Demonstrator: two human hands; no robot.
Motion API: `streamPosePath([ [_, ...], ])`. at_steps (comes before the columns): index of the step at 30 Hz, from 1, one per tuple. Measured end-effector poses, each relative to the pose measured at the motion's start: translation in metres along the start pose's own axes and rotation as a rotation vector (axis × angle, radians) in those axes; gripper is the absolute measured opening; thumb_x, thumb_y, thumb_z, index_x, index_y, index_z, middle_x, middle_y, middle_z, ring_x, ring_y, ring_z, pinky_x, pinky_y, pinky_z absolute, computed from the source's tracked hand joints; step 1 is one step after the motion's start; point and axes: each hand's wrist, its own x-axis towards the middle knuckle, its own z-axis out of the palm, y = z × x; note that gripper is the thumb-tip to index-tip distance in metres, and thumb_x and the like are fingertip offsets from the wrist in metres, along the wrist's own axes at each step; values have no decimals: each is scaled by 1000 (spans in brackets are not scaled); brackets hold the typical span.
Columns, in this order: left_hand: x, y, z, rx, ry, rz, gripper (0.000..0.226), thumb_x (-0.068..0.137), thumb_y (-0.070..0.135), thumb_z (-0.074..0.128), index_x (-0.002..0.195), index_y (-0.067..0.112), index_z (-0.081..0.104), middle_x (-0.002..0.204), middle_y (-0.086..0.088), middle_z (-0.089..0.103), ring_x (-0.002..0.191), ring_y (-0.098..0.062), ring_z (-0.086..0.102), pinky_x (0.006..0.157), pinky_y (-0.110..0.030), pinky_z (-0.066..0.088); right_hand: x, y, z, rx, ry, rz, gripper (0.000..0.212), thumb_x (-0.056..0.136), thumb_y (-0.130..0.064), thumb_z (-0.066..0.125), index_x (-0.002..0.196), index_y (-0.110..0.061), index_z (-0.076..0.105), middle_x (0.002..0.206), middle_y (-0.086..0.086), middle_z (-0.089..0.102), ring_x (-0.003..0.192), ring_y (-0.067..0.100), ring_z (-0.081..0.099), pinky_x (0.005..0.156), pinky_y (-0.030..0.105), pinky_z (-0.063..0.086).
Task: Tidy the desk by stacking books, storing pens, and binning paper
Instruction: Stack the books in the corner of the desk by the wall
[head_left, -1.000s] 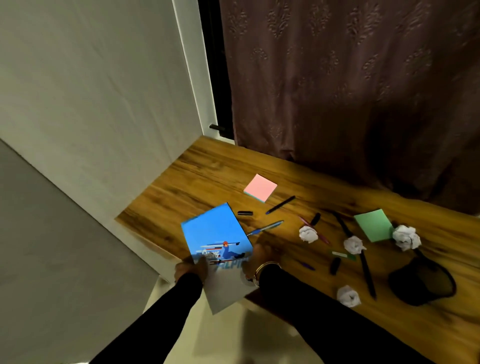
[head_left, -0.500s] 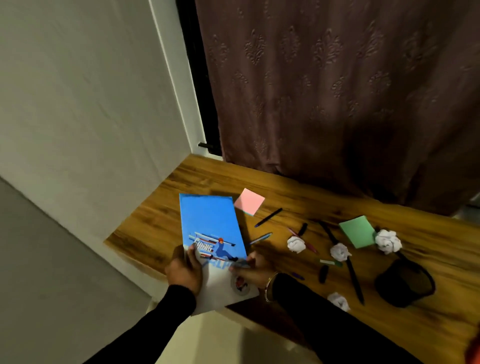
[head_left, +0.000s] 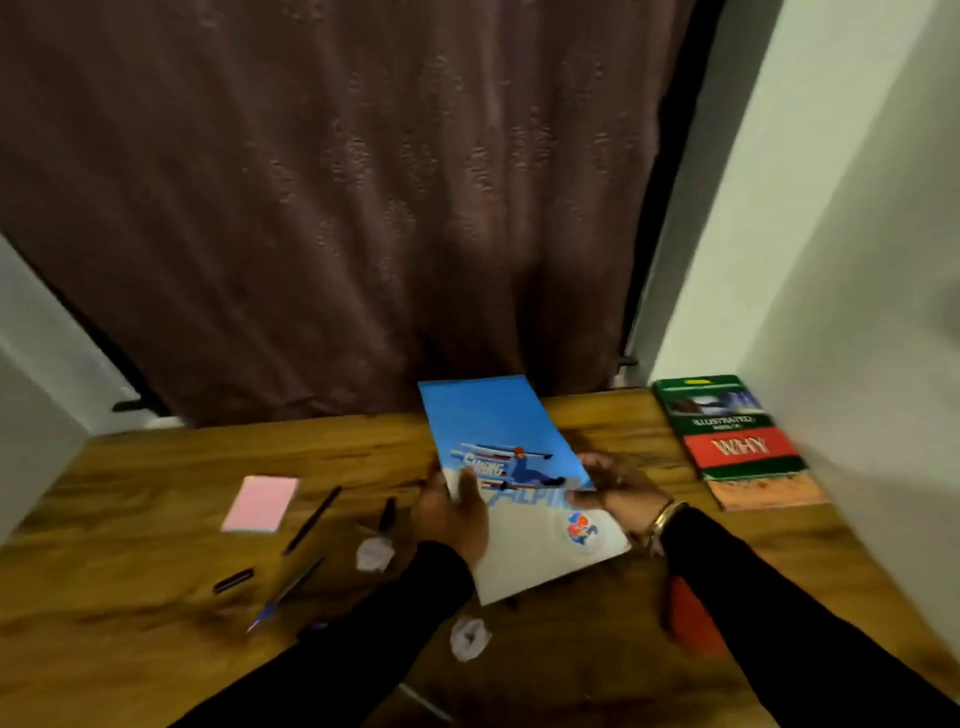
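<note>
The head view looks down on a wooden desk (head_left: 156, 597) set against a dark brown curtain (head_left: 337, 208), with pale walls on either side. Both hands are closed on a blue and white book (head_left: 498, 431) held above the middle of the desk: the left hand (head_left: 454, 512) grips its left edge with the thumb lying across the cover, and the right hand (head_left: 618, 480) pinches its right edge. The book tilts, its blue top end toward the curtain and its white bottom end toward the person. Both arms wear black sleeves, and a gold bangle (head_left: 667, 514) sits on the right wrist.

At the desk's far right corner a green and red book (head_left: 732, 431) lies on top of an orange book (head_left: 769, 491), next to the wall. On the left side lie a pink sticky pad (head_left: 261, 503), a dark pen (head_left: 311, 519), a blue pen (head_left: 285, 592) and a short dark cap (head_left: 234, 580). Two crumpled paper balls rest near the left forearm, one (head_left: 374, 553) just left of it and one (head_left: 469, 638) nearer the person. A red object (head_left: 691, 618), blurred, sits under the right forearm.
</note>
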Motion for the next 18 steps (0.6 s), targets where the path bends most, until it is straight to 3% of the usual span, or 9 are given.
streamPosePath([
  [2,-9,32,43,-20,-89,33,40,95,41,55,118,11,64,117,-9,70,110,-31,64,92,-32,47,-12,3,-50,24,92,-10,48,69,3,81,113,-6,64,98,11,74,87,25,70,67,31,59],
  [4,-14,60,93,-72,-206,30,39,91,42,60,112,10,68,110,-8,73,105,-28,67,89,-31,49,-23,8,-101,52,177,-6,38,75,17,69,106,-4,67,87,3,76,78,19,70,65,26,58],
  [6,-16,80,142,-79,-304,29,39,87,43,63,109,11,69,109,-7,73,103,-27,67,90,-35,52,-25,19,-147,45,283,15,33,76,18,66,103,0,68,82,1,75,70,14,69,68,28,57],
  [8,-21,102,192,-84,-434,-19,33,87,39,67,103,10,67,104,-4,73,95,-23,68,84,-31,51,-23,29,-191,-28,439,48,25,77,14,69,101,8,68,79,4,72,59,2,65,62,18,53],
  [10,-25,114,236,-165,-587,-77,15,86,17,74,93,7,64,93,-5,68,78,-18,64,75,-28,47,-15,38,-227,-71,562,73,24,76,13,70,100,7,68,81,10,67,49,-5,59,53,8,48],
  [12,-25,112,272,-121,-761,-134,14,81,1,76,92,4,67,92,-10,68,72,-14,62,68,-28,49,-7,47,-252,-73,644,92,32,74,16,69,103,1,68,86,11,65,51,2,60,52,11,49],
  [14,-26,107,302,-31,-944,-187,31,79,-6,75,108,-6,66,111,-16,69,78,-12,65,69,-24,55,4,62,-275,-76,696,147,45,74,16,67,115,-2,66,88,12,65,54,12,56,48,16,48],
  [15,-27,107,314,-6,-1002,-201,38,79,-8,73,116,-7,63,120,-16,66,83,-12,67,77,-27,57,12,69,-287,-79,728,180,44,75,14,67,117,0,66,88,13,64,53,13,54,47,17,47],
  [18,-28,110,345,95,-1014,-188,41,84,-4,64,124,-4,59,126,-11,62,113,-24,64,97,-33,51,24,76,-311,-243,707,380,52,76,-12,78,125,-6,63,106,15,67,79,19,62,71,26,49],
])
